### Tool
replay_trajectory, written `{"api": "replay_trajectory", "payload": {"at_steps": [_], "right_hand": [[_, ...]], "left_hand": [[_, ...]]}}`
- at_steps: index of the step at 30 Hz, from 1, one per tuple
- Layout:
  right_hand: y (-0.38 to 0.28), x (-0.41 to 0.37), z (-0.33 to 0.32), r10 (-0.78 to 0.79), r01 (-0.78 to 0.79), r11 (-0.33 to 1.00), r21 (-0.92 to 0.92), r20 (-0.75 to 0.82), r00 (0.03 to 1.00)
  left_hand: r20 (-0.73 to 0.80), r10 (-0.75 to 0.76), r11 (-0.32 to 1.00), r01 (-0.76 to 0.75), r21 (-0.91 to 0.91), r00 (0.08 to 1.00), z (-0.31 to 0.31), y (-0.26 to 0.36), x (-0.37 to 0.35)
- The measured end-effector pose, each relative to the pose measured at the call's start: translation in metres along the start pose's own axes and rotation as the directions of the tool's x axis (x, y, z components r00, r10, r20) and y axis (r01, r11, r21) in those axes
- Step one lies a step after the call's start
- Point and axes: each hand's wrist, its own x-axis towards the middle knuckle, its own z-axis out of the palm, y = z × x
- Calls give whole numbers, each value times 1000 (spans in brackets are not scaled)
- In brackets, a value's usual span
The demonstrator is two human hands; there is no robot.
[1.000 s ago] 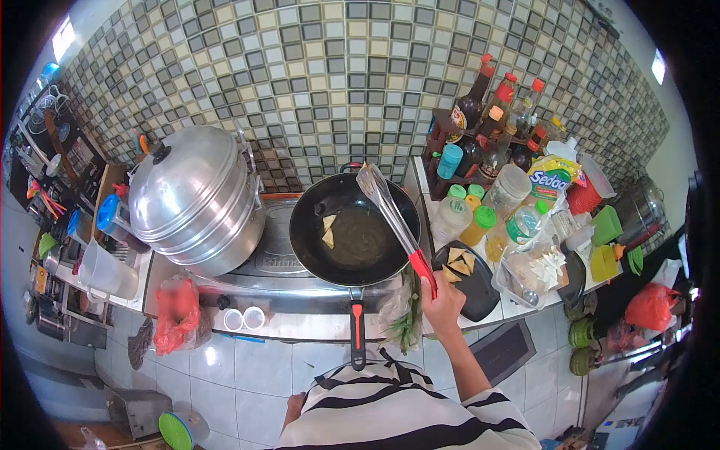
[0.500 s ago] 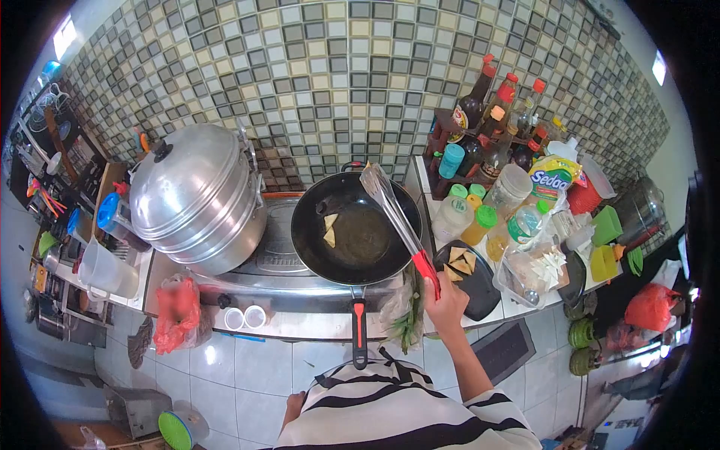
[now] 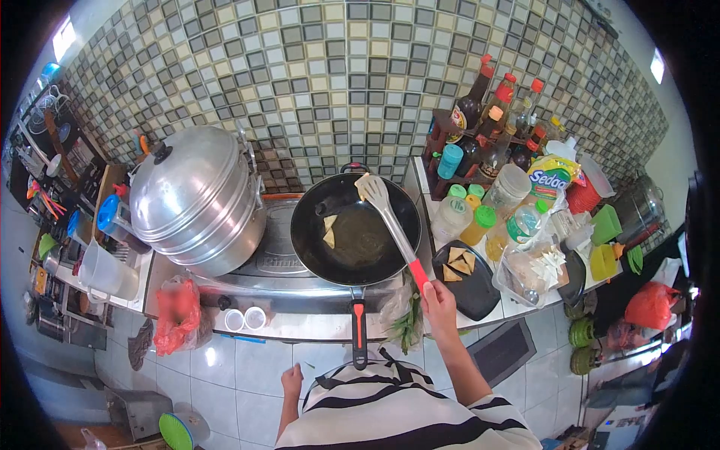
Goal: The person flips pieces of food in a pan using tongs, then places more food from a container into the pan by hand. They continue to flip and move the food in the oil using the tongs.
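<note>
My right hand is wrapped round the red handle of metal tongs. The tongs' head is over the far part of a black frying pan, with a light-coloured folded piece at its tip. Two pale triangular pieces lie in shallow oil at the pan's left. My left hand hangs low beside my body, its fingers curled; whether it holds anything is too small to tell. Browned triangular pieces rest on a black tray right of the pan.
A large metal steamer stands left of the pan. The pan's handle sticks out over the counter's front edge. Bottles, jars and a plastic container crowd the right side. Two white cups stand at the front left.
The tongs' head shows its broad side, with the folded piece now visible at its tip. My right hand has shifted slightly down. My left hand has come further into view.
</note>
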Motion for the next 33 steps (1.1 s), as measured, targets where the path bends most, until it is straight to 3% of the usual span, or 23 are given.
{"api": "replay_trajectory", "payload": {"at_steps": [1, 3, 4, 6, 10, 13, 14, 16, 19, 21, 22, 24, 25, 27, 30, 31, 33], "right_hand": [[0, -2, 2, 0, 0, 1000, -1, 2, 1000], [0, -7, 7, 143, -171, 946, 276, 119, 982], [1, -8, 10, 142, -170, 946, 277, 119, 983], [3, -9, 13, 184, -229, 896, 381, 152, 971], [12, -10, 14, 171, -237, 879, 413, 191, 967], [14, -10, 14, 196, -274, 858, 434, 216, 957], [13, -11, 13, 217, -298, 860, 414, 230, 949], [13, -11, 11, 241, -323, 861, 392, 245, 939], [14, -10, 8, 284, -354, 889, 289, 258, 923], [11, -8, 7, 342, -363, 929, 67, 218, 914], [14, -6, 5, 344, -365, 929, 67, 218, 913], [22, 2, 2, 321, -283, 942, -183, 228, 919], [24, 5, 1, 321, -283, 941, -184, 228, 919], [23, 12, 2, 219, -75, 828, -556, 198, 956], [21, 22, 9, 159, 41, 721, -692, 222, 962], [16, 24, 11, 159, 42, 721, -692, 224, 962], [1, 29, 18, 149, 115, 597, -794, 250, 957]], "left_hand": [[-1, -2, 1000, 2, -2, 1000, -2, 25, 2], [-15, 120, 989, -121, -81, 993, -4, 66, 5], [-15, 122, 989, -122, -82, 992, -4, 83, 5], [49, 156, 938, -133, -320, 987, -5, 114, 2], [126, 201, 940, -155, -303, 972, -9, 169, -22], [311, 261, 918, -136, -371, 914, -7, 184, -34], [310, 261, 919, -136, -370, 914, -4, 187, -38], [442, 172, 930, 4, -369, 881, 1, 194, -45], [587, 88, 967, 71, -243, 805, 3, 208, -56], [683, 16, 987, 99, -128, 730, 5, 217, -61], [684, 13, 987, 101, -127, 730, 7, 215, -61], [761, 35, 973, 152, -174, 648, 11, 212, -60], [761, 36, 973, 152, -175, 648, 11, 212, -60], [774, 89, 931, 224, -288, 627, 9, 213, -61], [766, 84, 888, 300, -348, 638, 6, 220, -65], [765, 84, 888, 301, -349, 639, 7, 220, -64], [764, 79, 926, 236, -294, 640, 8, 220, -63]]}}
